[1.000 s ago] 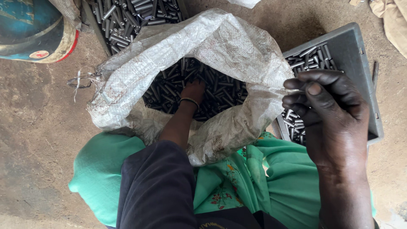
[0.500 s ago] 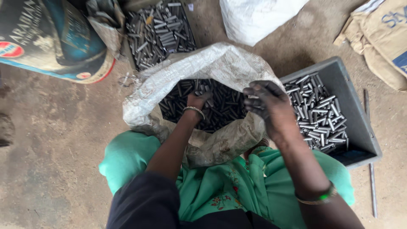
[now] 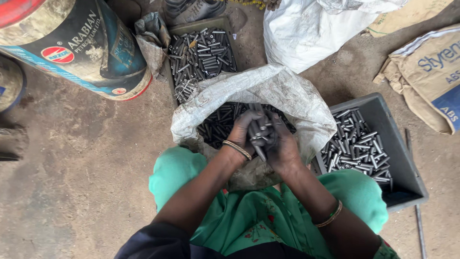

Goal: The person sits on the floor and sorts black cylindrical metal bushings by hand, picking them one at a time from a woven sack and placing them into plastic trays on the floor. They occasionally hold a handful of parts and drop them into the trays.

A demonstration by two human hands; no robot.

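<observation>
A white woven sack (image 3: 282, 91) stands open between my knees, filled with dark metal pins (image 3: 218, 125). Both hands are inside its mouth. My left hand (image 3: 245, 128), with a bangle on the wrist, and my right hand (image 3: 282, 146) are cupped together around a bunch of pins (image 3: 260, 132) held between them, just above the pile in the sack.
A grey plastic crate (image 3: 383, 112) with shiny pins sits to my right. A tray of pins (image 3: 199, 52) lies beyond the sack. A large blue drum (image 3: 81, 48) lies at upper left, white and tan bags (image 3: 431, 67) at upper right, a thin rod (image 3: 419, 225) on the ground.
My right hand has come from the sack's right rim into the sack and joined the left hand around a bunch of pins. The view has pulled back.
</observation>
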